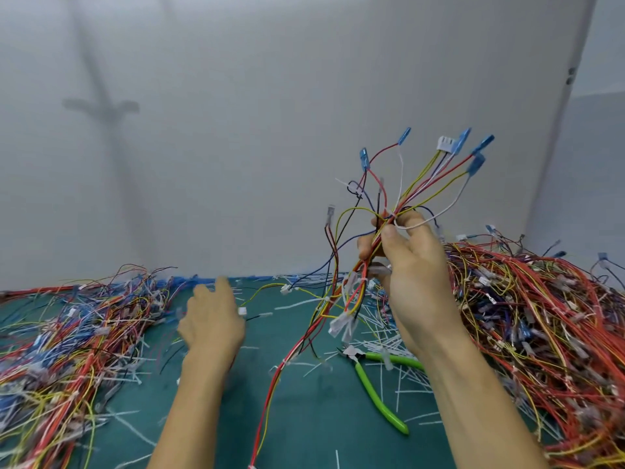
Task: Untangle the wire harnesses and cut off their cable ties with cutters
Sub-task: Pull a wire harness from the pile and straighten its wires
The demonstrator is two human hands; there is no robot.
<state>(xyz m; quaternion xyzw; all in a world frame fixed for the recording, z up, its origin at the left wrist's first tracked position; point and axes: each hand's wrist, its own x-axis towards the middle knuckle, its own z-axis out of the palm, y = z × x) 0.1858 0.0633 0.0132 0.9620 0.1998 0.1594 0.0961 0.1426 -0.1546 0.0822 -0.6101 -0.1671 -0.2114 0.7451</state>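
While right hand (416, 265) grips raised harness (363, 265) — left hand (213, 319) hovers low, fingers relaxed | cutters (372, 390) on mat (321, 418)

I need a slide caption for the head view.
Right hand holds a harness up; left hand hovers open over the mat; cutters lie on it.

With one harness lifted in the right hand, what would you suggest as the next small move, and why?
Probably reach the left hand over to the green-handled cutters on the mat. The right hand grips the harness held up, a white cable tie shows on it, and the left hand is open and holds nothing.
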